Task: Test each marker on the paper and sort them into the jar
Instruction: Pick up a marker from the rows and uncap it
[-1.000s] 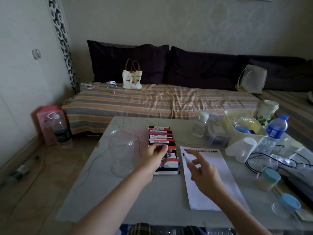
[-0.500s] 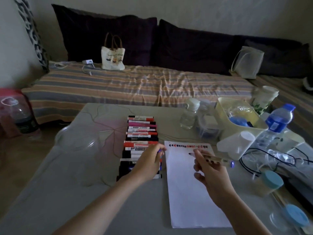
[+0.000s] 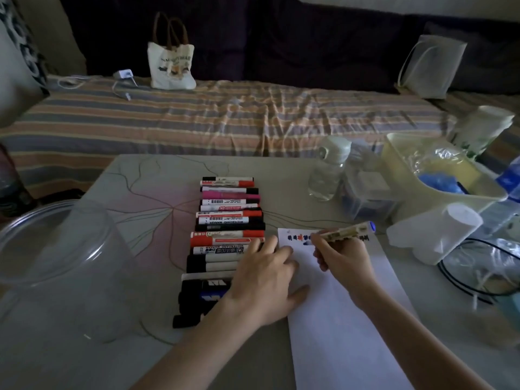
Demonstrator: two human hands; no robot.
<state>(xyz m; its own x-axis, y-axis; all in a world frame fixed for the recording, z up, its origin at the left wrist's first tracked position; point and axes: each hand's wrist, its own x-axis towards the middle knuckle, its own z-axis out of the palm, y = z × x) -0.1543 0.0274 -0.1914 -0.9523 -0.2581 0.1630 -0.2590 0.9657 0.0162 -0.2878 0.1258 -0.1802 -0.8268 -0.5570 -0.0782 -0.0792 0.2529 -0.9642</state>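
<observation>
The right hand (image 3: 344,256) has its grip on a marker (image 3: 342,233), tip on the paper (image 3: 337,319), while the left hand (image 3: 264,280) lies flat with a relaxed, empty grip across the marker row (image 3: 225,220).

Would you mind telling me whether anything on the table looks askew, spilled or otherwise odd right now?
Little stands out. The row of markers drifts leftward toward its near end, and a tangle of black cable lies loose at the right. The paper lies flat, the clear jar stands upright, and nothing looks spilled.
</observation>
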